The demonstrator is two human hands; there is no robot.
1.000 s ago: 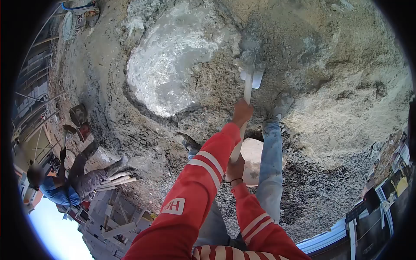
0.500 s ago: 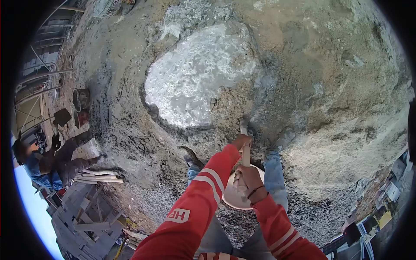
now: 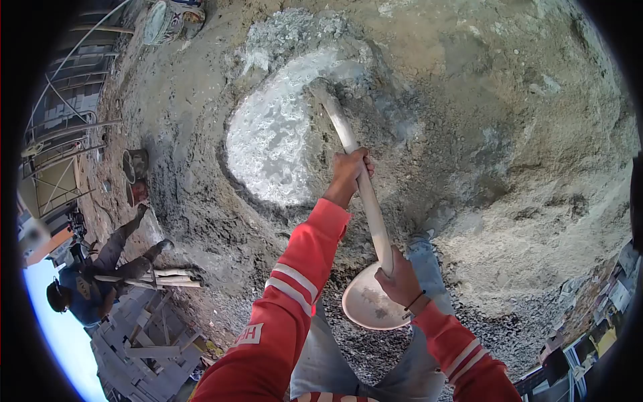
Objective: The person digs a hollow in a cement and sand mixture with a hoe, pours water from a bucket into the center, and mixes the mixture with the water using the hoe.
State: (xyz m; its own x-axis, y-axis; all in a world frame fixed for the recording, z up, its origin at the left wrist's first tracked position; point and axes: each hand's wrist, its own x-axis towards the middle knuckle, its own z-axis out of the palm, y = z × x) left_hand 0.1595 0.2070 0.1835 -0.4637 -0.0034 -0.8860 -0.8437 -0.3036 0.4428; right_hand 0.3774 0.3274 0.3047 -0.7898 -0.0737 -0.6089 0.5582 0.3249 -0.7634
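A pale wooden handle [image 3: 372, 208] slants up and left from my body. My left hand [image 3: 349, 167] is wrapped round its middle, and my right hand [image 3: 400, 278] grips its lower end. The handle's far end reaches the mound beside a whitish wet pool [image 3: 271, 147]; the tool's head there is coated or buried and hard to make out. Below my right hand a round, light-coloured basin [image 3: 365, 305] rests on the gravel between my legs.
Sandy material [image 3: 536, 241] rises at the right, with dark gravel [image 3: 495, 328] below it. At the left a person [image 3: 87, 288] is near wooden poles [image 3: 177, 278] and buckets [image 3: 136, 166]. A sack-like container [image 3: 164, 23] stands at the upper left.
My left hand has moved up and left, and the handle now tilts toward the pool. My hands are farther apart. The person at the left has changed posture.
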